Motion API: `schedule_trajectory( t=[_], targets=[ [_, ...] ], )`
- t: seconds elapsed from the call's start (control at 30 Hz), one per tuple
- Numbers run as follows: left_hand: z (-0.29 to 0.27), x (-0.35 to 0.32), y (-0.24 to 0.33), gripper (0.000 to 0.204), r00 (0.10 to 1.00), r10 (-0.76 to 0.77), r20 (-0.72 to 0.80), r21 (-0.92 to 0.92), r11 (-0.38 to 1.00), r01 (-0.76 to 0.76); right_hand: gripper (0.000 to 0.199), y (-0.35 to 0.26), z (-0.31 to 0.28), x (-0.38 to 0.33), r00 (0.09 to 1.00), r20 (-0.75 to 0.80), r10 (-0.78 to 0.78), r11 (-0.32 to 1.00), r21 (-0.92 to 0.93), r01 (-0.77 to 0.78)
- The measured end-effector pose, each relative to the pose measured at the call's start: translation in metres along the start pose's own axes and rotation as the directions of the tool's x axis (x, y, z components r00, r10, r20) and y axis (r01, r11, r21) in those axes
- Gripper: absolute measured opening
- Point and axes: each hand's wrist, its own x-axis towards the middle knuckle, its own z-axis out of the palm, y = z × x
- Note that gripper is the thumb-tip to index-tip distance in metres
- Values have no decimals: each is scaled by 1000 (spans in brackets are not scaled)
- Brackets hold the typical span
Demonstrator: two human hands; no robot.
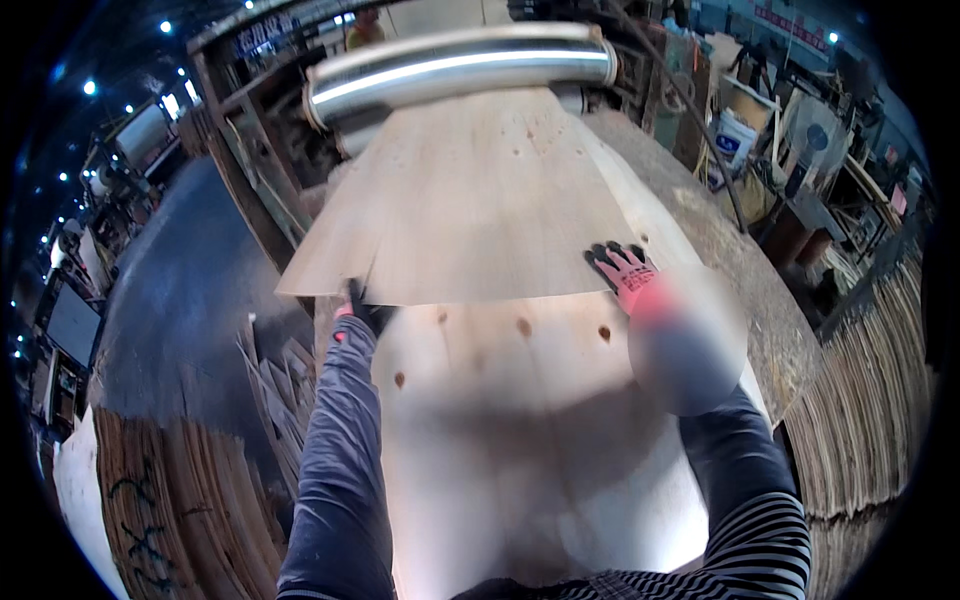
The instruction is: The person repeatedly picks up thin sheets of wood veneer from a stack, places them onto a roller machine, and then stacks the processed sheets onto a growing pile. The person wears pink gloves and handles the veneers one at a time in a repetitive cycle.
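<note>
A thin, pale wood veneer sheet (480,200) stretches from a shiny metal roller (460,78) at the far side toward me. Its near left corner shows a split. My left hand (360,308), in a pink and black glove, pinches the near edge beside that split, some fingers hidden below the sheet. My right hand (622,268), gloved alike, lies flat near the sheet's right edge with fingers spread. A blurred patch covers the right wrist. Beneath lies another pale veneer sheet (520,420) with several dark knots.
Stacked veneer sheets stand at the lower left (190,490) and at the right (860,390). Broken veneer strips (275,385) lean by my left forearm. A worn table edge (770,320) runs along the right. Back right are a white bucket (735,138) and a slanting bar (690,110).
</note>
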Motion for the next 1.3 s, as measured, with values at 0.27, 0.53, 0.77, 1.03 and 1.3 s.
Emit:
schedule_trajectory(
  t=[0.27,0.53,0.77,1.03,1.3],
  targets=[
    [-34,-157,-30,45,878,288,383,611,633,-475,58,-89,-45,-8,937,-333,-106,937,283,206],
    [-166,-411,-108,83,908,203,367,887,-369,-276,66,-129,-41,-239,997,72,-12,803,595,-33],
    [-199,-401,-112,69,996,75,-48,952,304,23,66,-166,-70,-316,997,72,9,880,474,-43],
    [-189,-411,-90,68,829,255,498,867,-124,-483,56,-195,-87,-396,1000,-14,19,875,484,-10],
    [-192,-406,-119,78,940,302,158,970,-224,-91,53,-207,-95,-415,999,-52,9,884,467,16]
  ],
)
